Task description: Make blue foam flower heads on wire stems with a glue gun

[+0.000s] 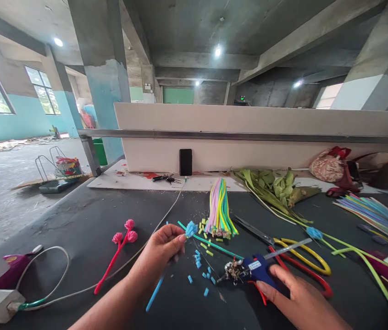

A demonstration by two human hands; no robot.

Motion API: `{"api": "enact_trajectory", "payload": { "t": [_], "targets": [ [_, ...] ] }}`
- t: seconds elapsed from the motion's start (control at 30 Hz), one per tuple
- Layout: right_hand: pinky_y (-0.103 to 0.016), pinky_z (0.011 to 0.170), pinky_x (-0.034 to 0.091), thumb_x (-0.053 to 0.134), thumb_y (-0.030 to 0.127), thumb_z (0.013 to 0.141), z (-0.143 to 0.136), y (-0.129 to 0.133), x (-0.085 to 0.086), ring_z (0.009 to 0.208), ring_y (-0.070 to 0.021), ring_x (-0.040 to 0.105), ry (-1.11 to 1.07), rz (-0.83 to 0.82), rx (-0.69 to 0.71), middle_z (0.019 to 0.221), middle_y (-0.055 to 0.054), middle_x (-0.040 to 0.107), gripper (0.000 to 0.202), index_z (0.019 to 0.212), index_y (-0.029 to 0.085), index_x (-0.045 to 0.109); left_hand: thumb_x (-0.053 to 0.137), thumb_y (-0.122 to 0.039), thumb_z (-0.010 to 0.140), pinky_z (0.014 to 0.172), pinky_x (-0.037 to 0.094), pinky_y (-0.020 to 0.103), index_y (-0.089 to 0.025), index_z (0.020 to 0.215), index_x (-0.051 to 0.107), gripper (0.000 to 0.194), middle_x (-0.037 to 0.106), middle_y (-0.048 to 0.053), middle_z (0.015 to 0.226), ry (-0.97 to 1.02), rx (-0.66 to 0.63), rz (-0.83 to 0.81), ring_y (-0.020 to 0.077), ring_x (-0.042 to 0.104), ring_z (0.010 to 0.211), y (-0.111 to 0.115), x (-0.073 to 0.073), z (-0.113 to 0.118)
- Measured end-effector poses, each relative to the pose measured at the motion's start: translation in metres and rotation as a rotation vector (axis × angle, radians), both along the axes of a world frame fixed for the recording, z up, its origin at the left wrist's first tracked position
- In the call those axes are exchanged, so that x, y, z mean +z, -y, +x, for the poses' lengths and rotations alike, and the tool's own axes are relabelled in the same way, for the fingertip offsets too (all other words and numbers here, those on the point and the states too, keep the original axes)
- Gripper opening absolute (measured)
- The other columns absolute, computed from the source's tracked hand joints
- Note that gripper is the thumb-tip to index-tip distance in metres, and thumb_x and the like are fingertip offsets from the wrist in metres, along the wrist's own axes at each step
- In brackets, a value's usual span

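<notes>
Pinched between the fingertips of my left hand (170, 242) is a blue flower (191, 229) of short fuzzy pieces; a blue stem (155, 293) shows below the hand. My right hand (288, 293) has its thumb and fingers around the back of a dark blue glue gun (259, 270), whose nozzle points left with a glue stick out of its rear. Small blue cut pieces (198, 264) lie between the hands, and yellow-green pieces (209, 252) are just beyond. A teal stem (214, 246) runs behind the gun.
Scissors (293, 256) lie behind the glue gun. A bundle of coloured stems (220, 206) is at centre. Red flowers (121, 247) and a white cable (125, 270) are on the left. Dried leaves (279, 188) and a phone (185, 162) stand farther back.
</notes>
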State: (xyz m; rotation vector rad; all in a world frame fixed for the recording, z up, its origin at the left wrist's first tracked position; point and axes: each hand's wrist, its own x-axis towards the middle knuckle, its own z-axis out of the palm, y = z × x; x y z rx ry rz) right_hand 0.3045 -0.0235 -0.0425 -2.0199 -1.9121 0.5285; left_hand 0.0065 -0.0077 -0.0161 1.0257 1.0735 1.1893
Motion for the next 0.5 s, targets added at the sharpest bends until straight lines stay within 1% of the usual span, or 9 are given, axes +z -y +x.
{"api": "enact_trajectory", "payload": {
  "t": [0.13, 0.17, 0.27, 0.33, 0.43, 0.5],
  "targets": [
    [-0.029, 0.066, 0.048, 0.048, 0.054, 0.078, -0.0036, 0.002, 0.0004, 0.09, -0.0264, 0.064, 0.048, 0.02, -0.021, 0.093, -0.005, 0.071, 0.032, 0.085, 0.027, 0.063, 0.062, -0.044, 0.074, 0.044, 0.021, 0.017, -0.017, 0.092, 0.056, 0.033, 0.052, -0.004, 0.056, 0.002, -0.009, 0.0, 0.0046, 0.037, 0.045, -0.0014, -0.0023, -0.0008],
    [-0.029, 0.066, 0.047, 0.047, 0.054, 0.078, -0.0042, 0.0025, 0.0003, 0.088, -0.0259, 0.064, 0.054, 0.015, -0.008, 0.091, -0.005, 0.071, 0.032, 0.084, 0.027, 0.063, 0.061, -0.044, 0.075, 0.044, 0.021, 0.017, -0.017, 0.091, 0.057, 0.033, 0.052, -0.004, 0.056, 0.006, -0.012, 0.004, 0.0046, 0.036, 0.045, -0.0018, -0.003, -0.001],
    [-0.031, 0.069, 0.047, 0.045, 0.053, 0.08, -0.0045, 0.0028, -0.0004, 0.085, -0.0246, 0.065, 0.072, 0.0, 0.032, 0.085, -0.003, 0.07, 0.031, 0.081, 0.028, 0.061, 0.06, -0.046, 0.076, 0.044, 0.02, 0.017, -0.015, 0.077, 0.056, 0.031, 0.05, -0.003, 0.055, 0.01, -0.024, -0.004, 0.0039, 0.035, 0.045, -0.0023, -0.0041, -0.0015],
    [-0.031, 0.071, 0.047, 0.043, 0.053, 0.081, -0.0027, 0.0016, -0.001, 0.085, -0.0244, 0.064, 0.084, 0.001, 0.058, 0.085, -0.004, 0.07, 0.031, 0.078, 0.027, 0.061, 0.059, -0.047, 0.076, 0.044, 0.019, 0.018, -0.015, 0.07, 0.053, 0.034, 0.049, -0.003, 0.054, 0.021, -0.035, -0.022, 0.0035, 0.033, 0.044, -0.0025, -0.0037, -0.0017],
    [-0.031, 0.07, 0.048, 0.045, 0.052, 0.079, 0.0012, -0.002, 0.0003, 0.085, -0.0247, 0.064, 0.091, 0.091, 0.084, 0.087, -0.006, 0.07, 0.03, 0.075, 0.026, 0.06, 0.06, -0.046, 0.076, 0.043, 0.019, 0.018, -0.015, 0.067, 0.052, 0.034, 0.048, -0.004, 0.052, 0.058, -0.043, -0.026, 0.0035, 0.033, 0.044, -0.0033, -0.0032, -0.0021],
    [-0.031, 0.068, 0.049, 0.048, 0.051, 0.077, -0.0008, -0.0042, 0.0046, 0.081, -0.0239, 0.065, 0.065, 0.164, 0.091, 0.086, -0.006, 0.069, 0.029, 0.076, 0.025, 0.06, 0.06, -0.045, 0.076, 0.042, 0.017, 0.018, -0.015, 0.067, 0.051, 0.033, 0.048, -0.004, 0.052, 0.075, -0.051, -0.02, 0.0035, 0.033, 0.043, -0.0037, -0.0039, -0.0022]
  ]
}}
